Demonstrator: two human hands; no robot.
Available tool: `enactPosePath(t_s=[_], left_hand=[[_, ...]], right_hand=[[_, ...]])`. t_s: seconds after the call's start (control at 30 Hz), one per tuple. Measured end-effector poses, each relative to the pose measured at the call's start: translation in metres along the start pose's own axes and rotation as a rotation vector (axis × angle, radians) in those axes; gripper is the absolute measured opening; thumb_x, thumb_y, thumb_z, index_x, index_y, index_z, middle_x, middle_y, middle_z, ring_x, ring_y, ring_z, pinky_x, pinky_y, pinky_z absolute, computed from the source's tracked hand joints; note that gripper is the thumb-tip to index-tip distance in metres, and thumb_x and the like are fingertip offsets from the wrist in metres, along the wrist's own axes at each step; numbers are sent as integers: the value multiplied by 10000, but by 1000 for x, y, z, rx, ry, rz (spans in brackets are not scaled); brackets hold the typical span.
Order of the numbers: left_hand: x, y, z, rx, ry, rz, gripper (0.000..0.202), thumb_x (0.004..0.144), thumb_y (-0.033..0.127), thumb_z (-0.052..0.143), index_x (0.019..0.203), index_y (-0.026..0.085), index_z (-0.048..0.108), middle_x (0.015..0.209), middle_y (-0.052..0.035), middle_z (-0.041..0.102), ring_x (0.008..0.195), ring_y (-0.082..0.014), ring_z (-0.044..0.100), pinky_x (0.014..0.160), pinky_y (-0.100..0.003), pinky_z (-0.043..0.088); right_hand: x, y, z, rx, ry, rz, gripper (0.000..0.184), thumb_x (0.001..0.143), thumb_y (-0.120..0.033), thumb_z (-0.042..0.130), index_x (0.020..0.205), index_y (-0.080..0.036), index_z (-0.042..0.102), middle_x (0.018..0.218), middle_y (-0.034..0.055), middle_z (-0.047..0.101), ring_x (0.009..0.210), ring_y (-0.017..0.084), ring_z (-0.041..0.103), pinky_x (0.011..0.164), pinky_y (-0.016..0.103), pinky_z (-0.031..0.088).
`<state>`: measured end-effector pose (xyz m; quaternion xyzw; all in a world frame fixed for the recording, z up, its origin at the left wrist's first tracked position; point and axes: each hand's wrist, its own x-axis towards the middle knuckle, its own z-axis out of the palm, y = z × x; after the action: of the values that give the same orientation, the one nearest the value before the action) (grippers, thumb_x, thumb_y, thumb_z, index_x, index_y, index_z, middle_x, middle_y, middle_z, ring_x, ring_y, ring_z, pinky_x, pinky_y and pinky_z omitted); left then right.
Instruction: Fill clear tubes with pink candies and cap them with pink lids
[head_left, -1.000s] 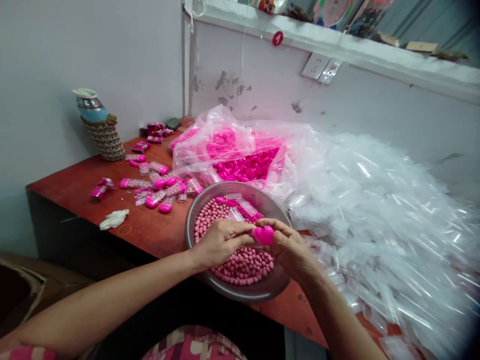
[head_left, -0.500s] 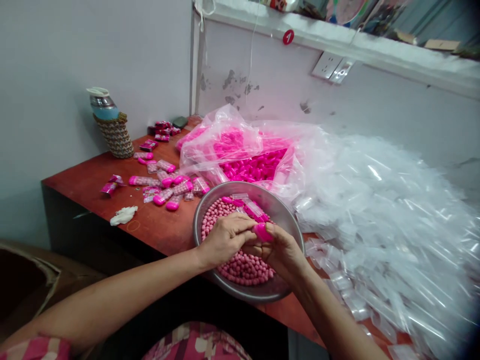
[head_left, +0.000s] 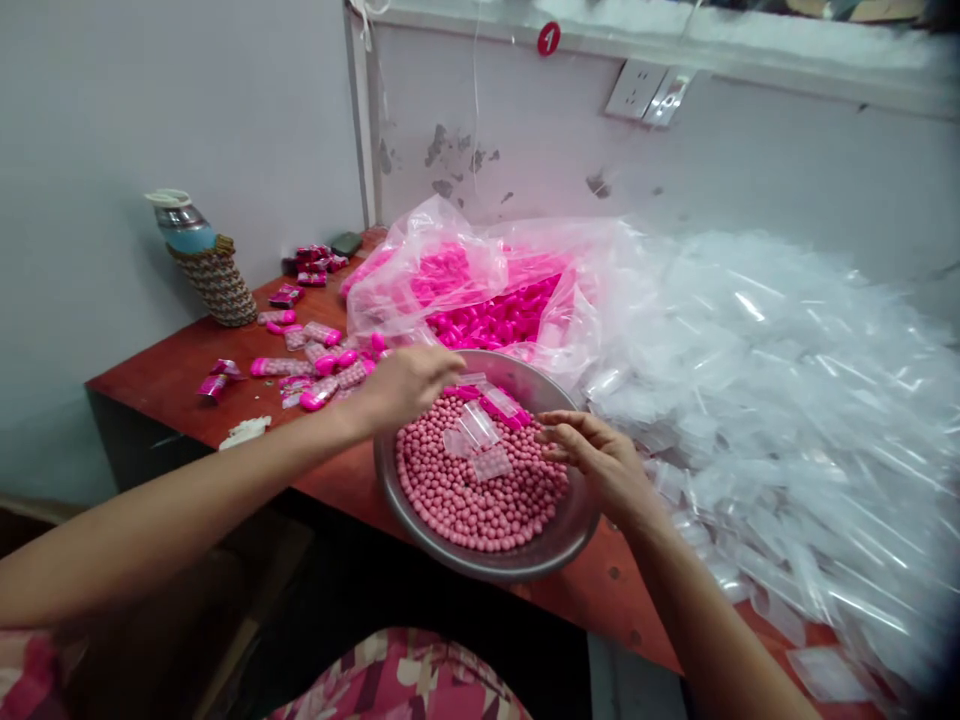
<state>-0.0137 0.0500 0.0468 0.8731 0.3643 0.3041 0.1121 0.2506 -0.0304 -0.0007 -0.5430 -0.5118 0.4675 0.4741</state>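
Observation:
A metal bowl (head_left: 491, 575) holds pink beads (head_left: 487, 515), several clear plastic tubes (head_left: 480, 425) lying on top and pink caps (head_left: 517, 415) at the far side. My left hand (head_left: 412, 385) hovers over the bowl's left rim, its fingers loosely extended to the right and slightly blurred; nothing shows in it. Above the bowl's right side, my right hand (head_left: 596, 455) is open, fingers apart, and no object is visible in it. Filled tubes with pink caps (head_left: 319, 395) lie in a loose pile on the table, left of the bowl.
Behind the bowl stands a clear plastic bag (head_left: 465, 265) full of pink caps. A large heap of clear tubes (head_left: 787, 400) covers the table's right side. A bottle in a woven holder (head_left: 214, 280), small wrapped packets (head_left: 217, 380) and a white crumpled piece (head_left: 246, 432) are on the left.
My hands were together over the bowl with a pink-capped piece between them. Now they are apart, the left moved up and left, the right moved right. The camera view has shifted slightly.

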Motion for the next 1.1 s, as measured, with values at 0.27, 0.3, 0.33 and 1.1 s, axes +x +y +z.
enactPosePath(t_s=[0.27,0.3,0.33,1.1], left_hand=[[-12,42,97,171,-589,-6,237,748,336,568,800,110,615,777,-122,637,696,-238,603,610,-302,443],[-9,42,102,168,-601,-2,240,729,337,590,798,109,613,791,-123,635,691,-239,600,601,-302,442],[-6,42,106,166,-604,9,242,717,333,602,811,111,610,822,-124,633,700,-238,598,601,-301,441],[9,68,125,-182,-666,-101,166,718,249,604,830,131,569,781,-48,664,699,-181,612,585,-247,455]], right_hand=[[-2,-3,4,3,-9,-42,248,752,-368,604,896,-169,638,830,34,636,765,146,600,656,277,522],[-2,-2,2,16,-7,-54,238,755,-360,604,894,-170,638,828,32,636,762,143,599,653,271,518],[-3,-1,1,31,-7,-65,228,760,-353,601,894,-171,637,828,30,636,757,139,598,650,265,514],[6,1,-10,-90,69,-175,182,802,-326,531,858,-178,620,736,17,642,662,146,602,630,272,482]])
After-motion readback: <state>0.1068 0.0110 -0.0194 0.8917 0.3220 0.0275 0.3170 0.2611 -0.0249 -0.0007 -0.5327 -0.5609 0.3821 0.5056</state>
